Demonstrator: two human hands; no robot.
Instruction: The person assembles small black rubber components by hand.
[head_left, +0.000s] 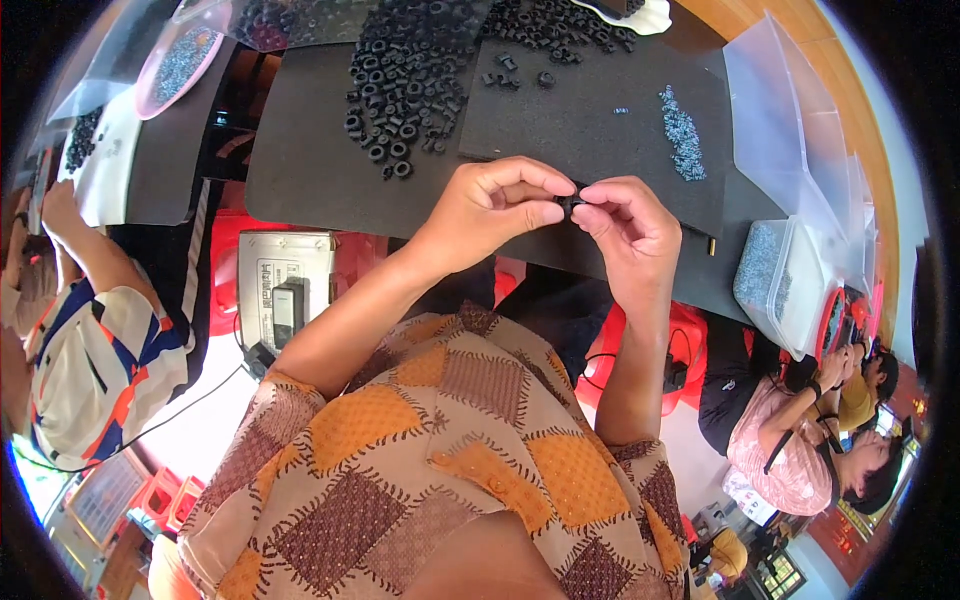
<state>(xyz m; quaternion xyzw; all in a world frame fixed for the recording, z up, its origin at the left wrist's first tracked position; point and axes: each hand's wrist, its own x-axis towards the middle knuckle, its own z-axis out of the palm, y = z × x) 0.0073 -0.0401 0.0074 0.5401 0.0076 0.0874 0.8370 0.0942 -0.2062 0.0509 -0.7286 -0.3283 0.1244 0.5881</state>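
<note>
Pinching a small black part (567, 204), the left hand (497, 203) and right hand (637, 228) met, fingertips inward, over the dark table (310, 140). A red stool (688, 338) stood beside the table.

Bright, strong fisheye curvature, blacked-out corners

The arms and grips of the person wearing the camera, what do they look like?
The left grip and right grip are bare, with no gloves, rings or watch showing. The left sleeve and right sleeve are about elbow-length, patterned with brown, orange and beige patches.
</note>
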